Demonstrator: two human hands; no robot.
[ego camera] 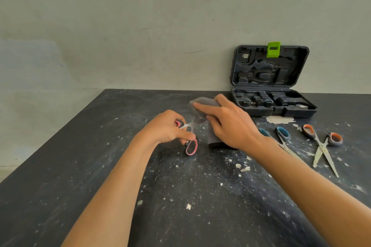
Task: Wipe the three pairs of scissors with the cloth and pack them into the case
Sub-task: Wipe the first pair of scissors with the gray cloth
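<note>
Two hands work together at mid-table: the left hand (168,126) pinches the pink-handled scissors (190,142) by their handles, blades running up and right into the grey cloth (202,110), which the right hand (230,124) wraps and holds around them.

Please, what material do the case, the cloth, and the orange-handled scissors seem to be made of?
The case looks like dark moulded plastic, matte, with shaped recesses inside and a green plastic latch. The cloth seems a soft grey fabric, perhaps microfibre: it drapes and looks fuzzy. The orange-handled scissors have pale metal blades, dull and stained, and handles that look like dark plastic with an orange lining.
</note>
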